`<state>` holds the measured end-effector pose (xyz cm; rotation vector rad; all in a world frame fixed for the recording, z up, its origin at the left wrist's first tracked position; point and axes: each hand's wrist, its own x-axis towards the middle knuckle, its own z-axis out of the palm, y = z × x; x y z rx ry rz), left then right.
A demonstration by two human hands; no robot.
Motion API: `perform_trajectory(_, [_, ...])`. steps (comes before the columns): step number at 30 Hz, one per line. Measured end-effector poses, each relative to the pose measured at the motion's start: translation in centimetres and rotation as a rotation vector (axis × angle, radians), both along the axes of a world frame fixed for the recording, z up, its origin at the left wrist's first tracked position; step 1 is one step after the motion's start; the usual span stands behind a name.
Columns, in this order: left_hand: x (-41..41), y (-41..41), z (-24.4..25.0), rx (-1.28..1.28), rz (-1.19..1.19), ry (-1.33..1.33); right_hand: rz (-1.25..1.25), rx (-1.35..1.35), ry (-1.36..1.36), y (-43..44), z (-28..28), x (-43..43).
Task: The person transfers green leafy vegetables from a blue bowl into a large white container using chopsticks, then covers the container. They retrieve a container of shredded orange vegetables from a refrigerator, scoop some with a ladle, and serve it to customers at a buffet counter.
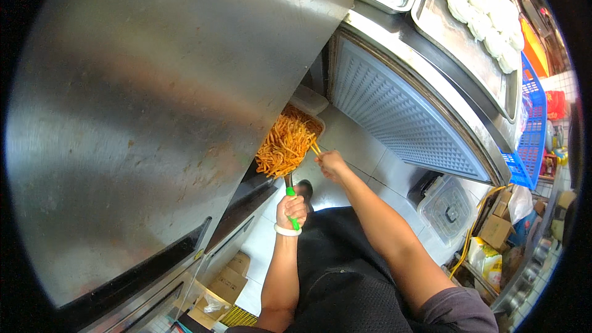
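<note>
My left hand (pixel 291 210) is closed around the green handle (pixel 292 222) of a utensil whose head is hidden under a heap of orange-red food strips (pixel 283 147). My right hand (pixel 331 164) grips yellow chopsticks (pixel 315 147), their far ends at the heap's right edge. Behind the strips shows a container (pixel 320 125) with more reddish food in it. A translucent plastic lid or tub (pixel 310 99) lies just beyond. The heap's left side meets the edge of a large steel surface, which hides part of what is there.
A large stained steel panel (pixel 138 101) fills the left. At the right an open cabinet or freezer door (pixel 397 111) stands below metal trays (pixel 462 41) with white bagged items. A lidded clear bin (pixel 446 210), a blue plastic basket (pixel 532 125) and cardboard boxes (pixel 226 284) are around me.
</note>
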<state>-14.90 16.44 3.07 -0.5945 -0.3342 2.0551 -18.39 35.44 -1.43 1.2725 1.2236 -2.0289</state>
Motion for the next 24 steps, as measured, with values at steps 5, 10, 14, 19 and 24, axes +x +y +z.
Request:
perform_trajectory(5, [0.1,-1.1,-1.6,-0.056,-0.107,0.018,0.158,0.479,0.234,-0.2,-0.1,-2.9])
perform_trajectory(10, [0.3,-1.4,-1.9,-0.195,-0.104,0.004,0.724,1.067,0.441,-1.3,3.4,-2.8])
perform_trajectory(14, [0.4,-0.5,-2.1,-0.187,-0.09,-0.064,1.029,1.257,0.49,-3.1,3.4,-0.5])
perform_trajectory(19, [1.4,-1.5,-3.9,-0.105,-0.034,-0.095,1.225,1.278,0.55,-2.0,7.2,0.3])
perform_trajectory(24, [1.3,-2.7,-2.8,-0.181,-0.099,-0.047,1.159,1.261,0.369,5.7,10.2,-2.4])
